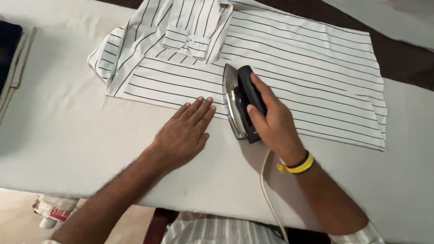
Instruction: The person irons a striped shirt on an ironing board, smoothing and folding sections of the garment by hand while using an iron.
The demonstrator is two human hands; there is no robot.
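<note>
- The striped shirt (289,68) lies spread flat on the white padded table (68,135), its cuffed sleeve folded across the upper part.
- The right hand (273,122) is closed around the black handle of the iron (239,101), which stands tilted on the shirt's near edge.
- The left hand (185,133) lies open, palm down, just left of the iron, fingertips touching the shirt's hem.
- The iron's pale cord (266,190) trails off the table's near edge.

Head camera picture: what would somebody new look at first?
First, the iron, tipped on its side so its shiny soleplate faces left, held by the right hand in the middle. Behind it lies a folded white shirt with dark stripes, cuff on top. The left hand presses flat on the white padded table, fingertips at the shirt's near edge.
</note>
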